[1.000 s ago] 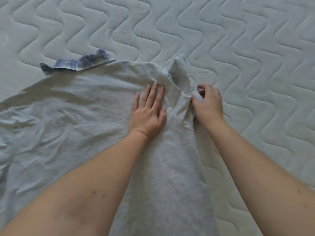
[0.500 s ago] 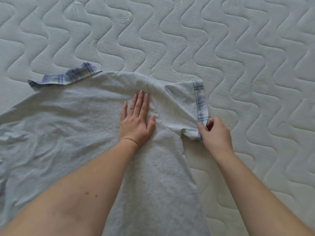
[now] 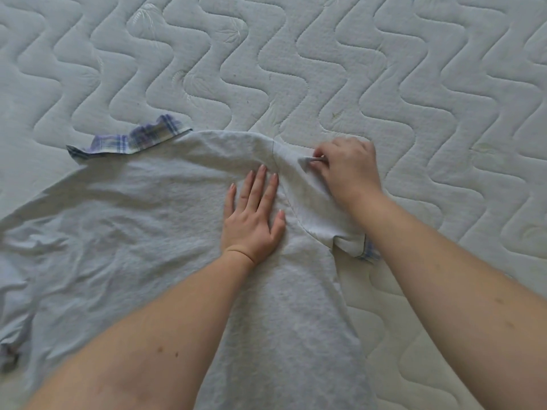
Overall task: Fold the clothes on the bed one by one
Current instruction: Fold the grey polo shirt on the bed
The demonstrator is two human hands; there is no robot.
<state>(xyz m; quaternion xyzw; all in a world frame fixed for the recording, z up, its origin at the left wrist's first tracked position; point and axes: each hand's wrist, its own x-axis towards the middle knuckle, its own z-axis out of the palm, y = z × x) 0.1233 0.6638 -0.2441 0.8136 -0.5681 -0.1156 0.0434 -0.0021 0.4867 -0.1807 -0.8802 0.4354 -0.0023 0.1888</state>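
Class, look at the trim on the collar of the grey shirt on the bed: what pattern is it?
A blue, white and beige plaid, seen in the head view on the collar.

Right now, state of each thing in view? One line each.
grey shirt: spread flat on the mattress, wrinkled, not yet folded.
short sleeve: lying out to the side, plaid cuff at its end, top edge pinched.
plaid collar: crumpled, sticking out at the top edge.
left hand: flat, fingers straight, pressing the shirt.
right hand: pinching the sleeve fabric.
mattress: bare, quilted.

Shirt (image 3: 133,247) on mattress (image 3: 414,84); left hand (image 3: 254,223) atop, right hand (image 3: 346,170) apparently on sleeve (image 3: 319,208).
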